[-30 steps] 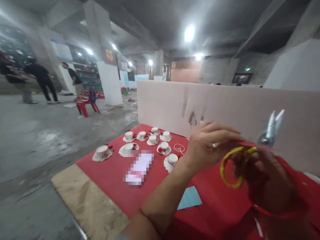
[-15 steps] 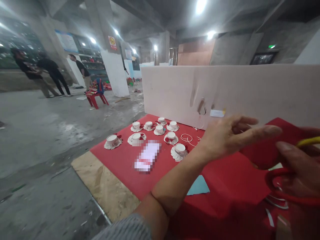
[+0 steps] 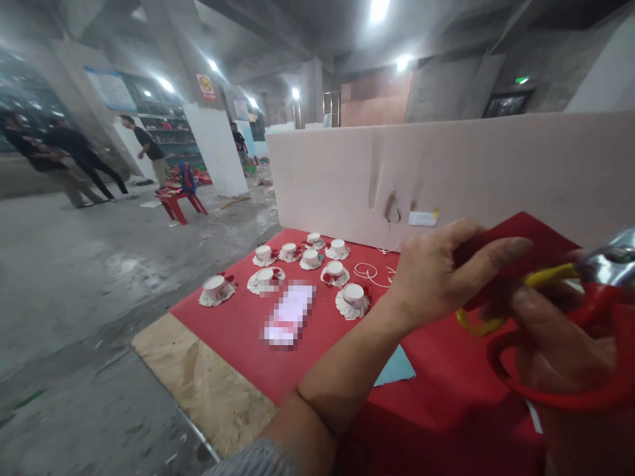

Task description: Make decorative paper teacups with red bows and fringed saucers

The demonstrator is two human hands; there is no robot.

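My left hand (image 3: pixel 441 274) pinches a folded-looking piece of red paper (image 3: pixel 516 241), with the thumb on its near face and the fingers behind. To the right, my right hand (image 3: pixel 555 337) has its fingers in the handles of a pair of scissors (image 3: pixel 595 396). One handle is red and the other yellow, and the metal near the pivot points away to the right. The blade tips are out of view. My right fingertips are close under the red paper; whether they also touch it I cannot tell. A light blue paper piece (image 3: pixel 395 367) lies below my left forearm.
Several white cups on lacy saucers, one a cup (image 3: pixel 354 294), stand on the red table covering (image 3: pixel 228 337). A blurred-out phone-like object (image 3: pixel 290 314) and white cord (image 3: pixel 366 271) lie among them. A pale panel (image 3: pixel 327 178) rises behind. People and a red stool (image 3: pixel 181 198) are farther left.
My left hand has closed on the red paper. My right hand has moved left with the scissors, whose metal part now shows. The camera view has shifted slightly.
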